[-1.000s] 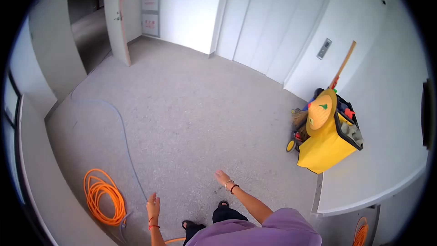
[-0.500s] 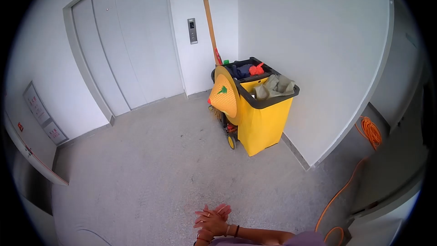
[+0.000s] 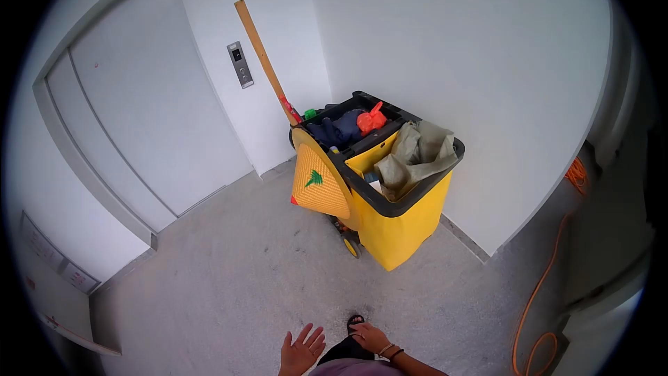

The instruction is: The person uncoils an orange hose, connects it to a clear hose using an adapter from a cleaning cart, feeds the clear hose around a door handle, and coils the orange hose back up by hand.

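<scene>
My left hand (image 3: 301, 352) is at the bottom of the view, palm showing and fingers spread, with nothing in it. To its right is my right hand (image 3: 371, 338), bracelets at the wrist, fingers loosely stretched out and holding nothing. The two hands are apart. Ahead stands a yellow cleaning cart (image 3: 396, 237) with a black rim, out of reach of both hands. A woven conical hat (image 3: 321, 184) hangs on its left side. Inside the cart are dark cloth (image 3: 337, 129), a red plastic bag (image 3: 372, 120) and a greyish-green cloth or sack (image 3: 417, 157). A long wooden handle (image 3: 261, 52) sticks up behind.
A lift door (image 3: 146, 90) is at left, with its call panel (image 3: 240, 65) on the wall. The cart is close to the white wall (image 3: 459, 49). An orange cable (image 3: 536, 289) runs along the floor at right. My sandalled foot (image 3: 355, 322) is on the grey floor.
My hands were clasped together, one over the other; now they have come apart and opened. The cart appears nearer and larger, and my foot has come into view.
</scene>
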`<action>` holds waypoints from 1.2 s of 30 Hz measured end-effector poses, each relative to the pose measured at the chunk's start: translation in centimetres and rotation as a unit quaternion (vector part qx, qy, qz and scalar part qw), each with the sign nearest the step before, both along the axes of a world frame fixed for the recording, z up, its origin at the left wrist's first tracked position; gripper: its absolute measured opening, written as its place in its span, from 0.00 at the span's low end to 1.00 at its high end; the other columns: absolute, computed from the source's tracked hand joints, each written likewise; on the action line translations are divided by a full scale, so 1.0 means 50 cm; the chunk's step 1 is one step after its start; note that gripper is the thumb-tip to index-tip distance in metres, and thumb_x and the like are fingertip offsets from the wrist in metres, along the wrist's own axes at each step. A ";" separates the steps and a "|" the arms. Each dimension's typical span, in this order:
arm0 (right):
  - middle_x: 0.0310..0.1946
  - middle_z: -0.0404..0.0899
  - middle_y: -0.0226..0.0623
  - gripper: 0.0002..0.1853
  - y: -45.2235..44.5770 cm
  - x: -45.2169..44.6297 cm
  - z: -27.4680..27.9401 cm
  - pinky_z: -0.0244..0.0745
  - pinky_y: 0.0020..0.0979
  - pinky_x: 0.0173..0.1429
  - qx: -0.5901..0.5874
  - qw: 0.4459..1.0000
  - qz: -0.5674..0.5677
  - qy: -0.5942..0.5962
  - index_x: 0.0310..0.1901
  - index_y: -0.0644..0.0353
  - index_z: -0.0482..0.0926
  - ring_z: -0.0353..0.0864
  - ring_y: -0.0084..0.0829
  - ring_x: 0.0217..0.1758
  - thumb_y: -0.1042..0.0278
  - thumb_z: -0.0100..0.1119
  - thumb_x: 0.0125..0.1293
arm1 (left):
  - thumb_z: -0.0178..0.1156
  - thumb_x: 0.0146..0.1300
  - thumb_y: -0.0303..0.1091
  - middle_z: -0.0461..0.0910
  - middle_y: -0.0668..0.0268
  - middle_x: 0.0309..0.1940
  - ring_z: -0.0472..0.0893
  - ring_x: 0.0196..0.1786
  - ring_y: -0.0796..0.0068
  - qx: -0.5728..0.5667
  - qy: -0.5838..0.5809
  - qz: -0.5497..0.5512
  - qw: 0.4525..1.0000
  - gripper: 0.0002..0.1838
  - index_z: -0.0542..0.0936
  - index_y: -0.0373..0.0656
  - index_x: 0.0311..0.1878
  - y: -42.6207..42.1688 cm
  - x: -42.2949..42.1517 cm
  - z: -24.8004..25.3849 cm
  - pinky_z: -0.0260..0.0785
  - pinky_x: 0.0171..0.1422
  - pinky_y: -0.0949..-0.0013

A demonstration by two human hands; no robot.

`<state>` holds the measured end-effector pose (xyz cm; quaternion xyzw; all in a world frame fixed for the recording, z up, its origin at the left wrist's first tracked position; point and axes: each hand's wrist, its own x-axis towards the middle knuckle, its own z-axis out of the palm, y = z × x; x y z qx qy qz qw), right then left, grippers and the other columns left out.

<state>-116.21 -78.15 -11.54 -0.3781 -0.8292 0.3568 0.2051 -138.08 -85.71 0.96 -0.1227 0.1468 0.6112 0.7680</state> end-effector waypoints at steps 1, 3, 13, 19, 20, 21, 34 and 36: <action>0.42 0.76 0.41 0.17 0.056 0.003 0.011 0.71 0.36 0.48 0.003 0.998 -0.036 0.043 0.51 0.55 0.73 0.77 0.40 0.42 0.62 0.53 0.61 | 0.38 0.65 0.57 0.59 0.50 0.64 0.60 0.66 0.54 -0.028 0.157 0.000 0.987 0.32 0.61 0.44 0.64 0.068 -0.025 0.026 0.51 0.68 0.53; 0.39 0.77 0.40 0.15 0.184 0.006 0.113 0.74 0.32 0.42 0.020 0.991 -0.089 0.096 0.49 0.58 0.74 0.78 0.38 0.38 0.68 0.56 0.60 | 0.40 0.66 0.53 0.59 0.51 0.64 0.59 0.66 0.54 -0.003 0.214 0.011 0.977 0.29 0.60 0.44 0.64 0.183 -0.073 0.068 0.51 0.69 0.55; 0.32 0.79 0.42 0.10 0.981 -0.083 0.482 0.74 0.29 0.37 0.137 0.959 -0.152 0.198 0.44 0.61 0.76 0.80 0.35 0.33 0.70 0.53 0.61 | 0.45 0.65 0.45 0.62 0.51 0.62 0.60 0.65 0.54 -0.023 0.150 -0.007 0.988 0.26 0.62 0.41 0.63 0.487 -0.019 0.099 0.51 0.69 0.54; 0.39 0.79 0.48 0.14 1.352 -0.281 0.348 0.73 0.41 0.48 0.117 0.990 -0.034 -0.076 0.44 0.60 0.77 0.79 0.45 0.43 0.61 0.53 0.60 | 0.43 0.65 0.44 0.67 0.56 0.59 0.64 0.63 0.60 -0.085 0.124 0.252 0.956 0.23 0.67 0.45 0.60 0.550 -0.027 0.100 0.55 0.67 0.58; 0.40 0.79 0.48 0.16 1.374 -0.302 0.344 0.72 0.41 0.50 0.078 0.982 -0.008 -0.172 0.44 0.60 0.77 0.78 0.45 0.45 0.58 0.53 0.58 | 0.44 0.65 0.44 0.69 0.58 0.57 0.66 0.61 0.62 -0.113 0.134 0.275 0.945 0.21 0.69 0.47 0.58 0.562 -0.026 0.114 0.56 0.65 0.58; 0.42 0.78 0.49 0.18 1.394 -0.315 0.339 0.72 0.42 0.52 0.042 0.962 0.019 -0.271 0.44 0.60 0.77 0.78 0.46 0.46 0.56 0.54 0.57 | 0.44 0.65 0.44 0.69 0.58 0.57 0.66 0.61 0.62 -0.121 0.134 0.289 0.940 0.21 0.69 0.47 0.58 0.572 -0.028 0.113 0.56 0.65 0.58; 0.38 0.73 0.36 0.22 1.222 -0.279 0.615 0.76 0.19 0.30 -0.205 0.939 0.226 0.159 0.52 0.60 0.68 0.77 0.20 0.30 0.71 0.60 0.54 | 0.51 0.63 0.38 0.73 0.61 0.51 0.71 0.55 0.66 -0.162 0.515 0.303 0.785 0.18 0.71 0.41 0.54 0.602 0.049 0.213 0.61 0.62 0.63; 0.42 0.70 0.36 0.24 1.098 -0.304 0.653 0.76 0.20 0.35 -0.216 0.901 0.352 0.130 0.54 0.59 0.66 0.76 0.20 0.32 0.73 0.60 0.55 | 0.55 0.61 0.34 0.72 0.61 0.52 0.71 0.56 0.67 -0.130 0.644 0.271 0.703 0.18 0.71 0.41 0.54 0.574 0.050 0.239 0.62 0.61 0.64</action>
